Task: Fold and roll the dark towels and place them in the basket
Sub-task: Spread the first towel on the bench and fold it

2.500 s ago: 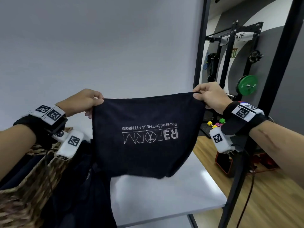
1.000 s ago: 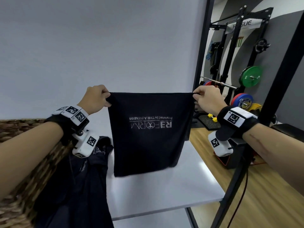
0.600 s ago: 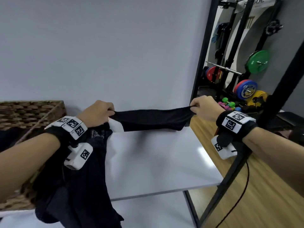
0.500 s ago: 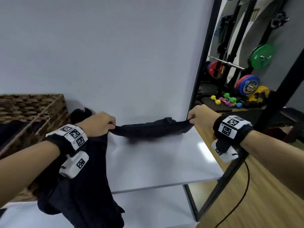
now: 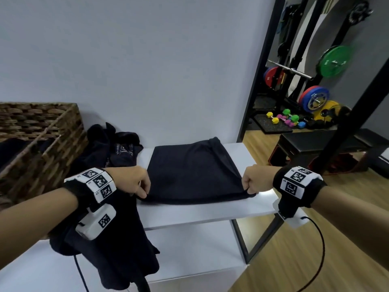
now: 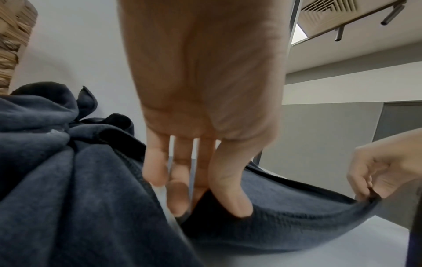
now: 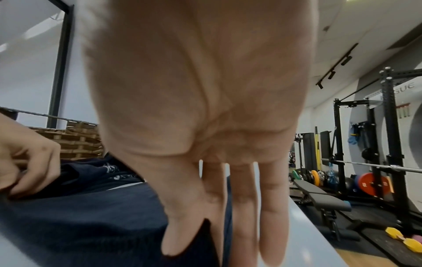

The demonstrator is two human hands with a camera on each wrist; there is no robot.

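A dark towel lies folded flat on the white table. My left hand pinches its near left corner between thumb and fingers. My right hand pinches the near right corner, which is lifted slightly off the table. The same dark towel sags between both hands in the left wrist view. A heap of other dark towels lies left of it and drapes over the table's front edge. The wicker basket stands at the far left.
The white wall runs close behind the table. A black metal post stands just right of my right wrist. A lower white shelf sits under the table. Beyond the table's right edge are wooden floor, a black bench and gym weights.
The towel, held up in the air and stretched between both hands, has come down and now lies flat on the table. Both hands moved down and toward me with its corners.
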